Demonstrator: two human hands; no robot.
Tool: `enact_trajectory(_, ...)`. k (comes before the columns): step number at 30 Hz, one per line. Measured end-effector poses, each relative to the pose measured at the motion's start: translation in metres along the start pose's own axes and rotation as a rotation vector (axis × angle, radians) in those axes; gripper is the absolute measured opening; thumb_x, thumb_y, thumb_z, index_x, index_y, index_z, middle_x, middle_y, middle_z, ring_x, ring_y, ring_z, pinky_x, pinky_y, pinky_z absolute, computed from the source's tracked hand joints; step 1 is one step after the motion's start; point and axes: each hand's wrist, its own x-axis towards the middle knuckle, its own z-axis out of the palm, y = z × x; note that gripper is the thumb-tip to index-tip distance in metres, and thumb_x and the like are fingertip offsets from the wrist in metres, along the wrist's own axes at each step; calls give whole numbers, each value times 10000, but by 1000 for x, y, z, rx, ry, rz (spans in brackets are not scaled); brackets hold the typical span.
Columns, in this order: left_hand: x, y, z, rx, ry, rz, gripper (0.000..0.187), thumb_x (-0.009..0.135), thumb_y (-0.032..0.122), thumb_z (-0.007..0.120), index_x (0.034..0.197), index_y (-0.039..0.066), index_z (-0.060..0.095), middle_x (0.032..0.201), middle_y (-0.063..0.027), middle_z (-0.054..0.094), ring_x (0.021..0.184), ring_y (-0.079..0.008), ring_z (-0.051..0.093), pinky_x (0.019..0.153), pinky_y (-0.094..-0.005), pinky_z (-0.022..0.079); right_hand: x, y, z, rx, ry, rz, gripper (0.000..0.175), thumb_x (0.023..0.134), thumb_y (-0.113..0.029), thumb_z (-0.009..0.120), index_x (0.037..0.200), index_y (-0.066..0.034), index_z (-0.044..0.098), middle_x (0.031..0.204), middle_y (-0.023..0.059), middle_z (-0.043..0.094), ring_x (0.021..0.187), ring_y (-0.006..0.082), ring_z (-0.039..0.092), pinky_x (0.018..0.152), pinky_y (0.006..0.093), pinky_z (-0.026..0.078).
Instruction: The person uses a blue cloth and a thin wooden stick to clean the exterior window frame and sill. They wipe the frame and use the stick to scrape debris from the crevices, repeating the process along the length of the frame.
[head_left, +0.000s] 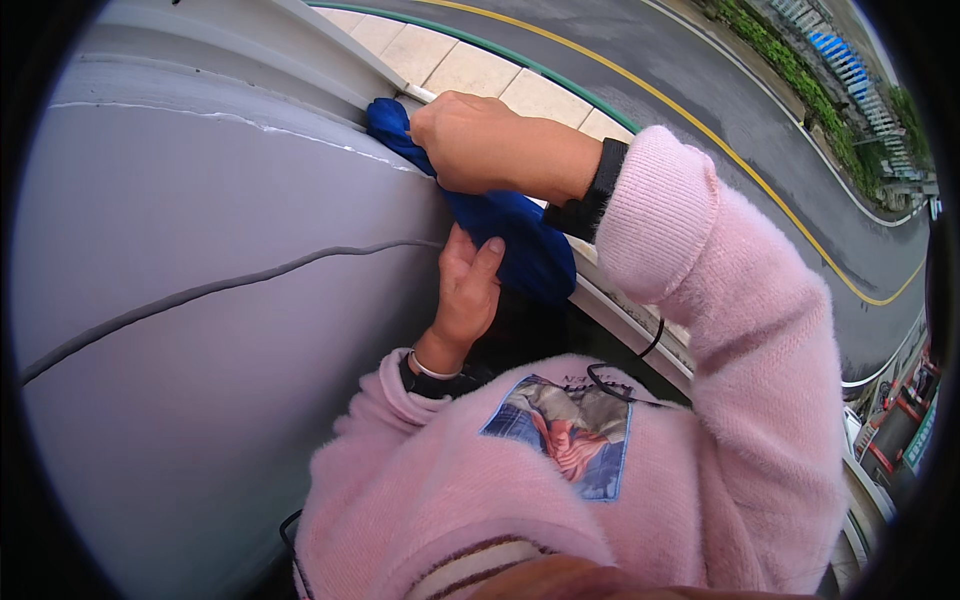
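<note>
A dark blue cloth hangs along the white window frame, where it meets the smooth grey wall. My right hand is closed in a fist over the upper part of the cloth, whose bunched end pokes out into the frame's corner. Lower down, my left hand grips the cloth's edge, thumb in front; its other fingers are partly hidden. A grey cable runs across the wall and ends from sight behind my left hand.
Beyond the frame lies a tiled ledge with a green edge, high above a curving road. A ridged frame section runs along the wall's top. A thin black cord hangs by my chest.
</note>
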Motion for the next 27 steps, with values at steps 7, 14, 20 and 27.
enact_trajectory(7, 10, -19, -14, 56, 29, 67, 467, 970, -4, 491, 1420, 7, 366, 1354, -101, 510, 1253, -198, 501, 1091, -350, 375, 4, 21, 32, 17, 117, -21, 176, 713, 10, 660, 878, -13, 718, 838, 208, 691, 831, 374, 690, 697, 414, 560)
enact_trajectory(14, 10, -20, -13, 139, 23, 65, 457, 973, -16, 472, 1417, 1, 367, 1375, -112, 501, 1279, -203, 486, 1083, -338, 377, -1, 21, 36, 45, 128, 13, 167, 716, -8, 665, 871, -3, 724, 817, 202, 696, 827, 375, 696, 695, 425, 561)
enact_trajectory(20, -3, -18, -6, 154, 42, 51, 437, 973, -17, 471, 1401, 1, 386, 1365, -107, 510, 1257, -203, 506, 1083, -348, 382, -10, 16, 22, 24, 181, -31, 158, 700, 14, 668, 851, 5, 716, 805, 214, 688, 797, 382, 693, 668, 421, 563)
enact_trajectory(27, -1, -29, -7, 144, 57, 72, 413, 967, -12, 492, 1373, -4, 415, 1314, -103, 550, 1216, -199, 530, 1059, -356, 400, -1, 7, 13, -69, 124, -118, 95, 736, -3, 670, 813, 0, 725, 815, 173, 708, 799, 338, 714, 673, 398, 580)
